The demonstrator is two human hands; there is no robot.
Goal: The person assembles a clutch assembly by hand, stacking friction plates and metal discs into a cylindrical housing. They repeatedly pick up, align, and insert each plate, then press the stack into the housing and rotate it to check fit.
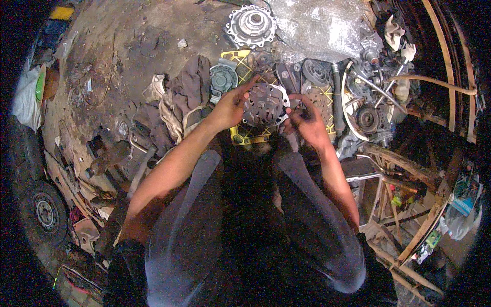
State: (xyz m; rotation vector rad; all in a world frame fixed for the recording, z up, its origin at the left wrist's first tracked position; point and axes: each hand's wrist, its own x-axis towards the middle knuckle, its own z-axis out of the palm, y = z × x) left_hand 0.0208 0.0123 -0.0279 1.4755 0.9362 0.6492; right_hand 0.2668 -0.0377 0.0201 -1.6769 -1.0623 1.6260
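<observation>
Between my knees I hold a round, dark metal part [264, 104] with a slotted face and a bright, holed rim on its right side. My left hand [231, 108] grips its left edge, the thumb on top and some fingers hidden. At the bright rim, my right hand [309, 122] is closed with thumb and curled fingers against the edge. Whether anything small is between those fingers cannot be made out. Under the part lies a yellow plastic grid [250, 138]. A grey-green round cover [223, 78] rests just beyond my left hand.
A silver flanged housing [250, 25] sits at the far side, beside clear plastic sheeting [322, 30]. Crumpled dark cloth [179, 94] lies to the left. A white-rimmed basin [353, 120] holds tools and parts on the right, near a wooden frame [404, 163]. A wheel [45, 211] stands far left.
</observation>
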